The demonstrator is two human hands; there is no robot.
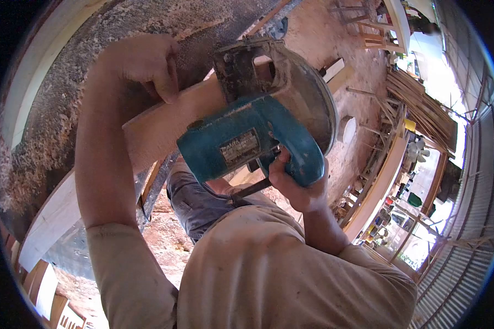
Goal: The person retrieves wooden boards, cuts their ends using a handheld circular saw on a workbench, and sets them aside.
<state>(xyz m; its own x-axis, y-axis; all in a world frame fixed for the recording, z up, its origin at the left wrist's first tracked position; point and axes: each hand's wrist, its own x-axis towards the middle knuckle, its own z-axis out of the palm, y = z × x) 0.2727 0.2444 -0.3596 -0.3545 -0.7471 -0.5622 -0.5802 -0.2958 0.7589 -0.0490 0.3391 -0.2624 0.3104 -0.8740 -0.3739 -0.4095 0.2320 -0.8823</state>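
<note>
My right hand (301, 183) is wrapped round the rear handle of a teal circular saw (219, 143). The saw's dusty blade guard (307, 82) and metal base plate (228, 71) face away from me. A pale wooden board (173, 118) runs from beside the base plate down to the left, partly hidden by my left forearm. Above the board's far edge is my left hand (148, 63), its fingers curled and one digit pointing down at the wood. Whether that digit touches the board, or pinches anything, is unclear.
Sawdust covers a dark surface (49, 109) at the left, where a long curved pale timber (44, 66) lies. Stacked planks (422, 109) and a long bench (376, 192) with clutter behind it stand at the right. A white round object (347, 129) sits on the dusty floor.
</note>
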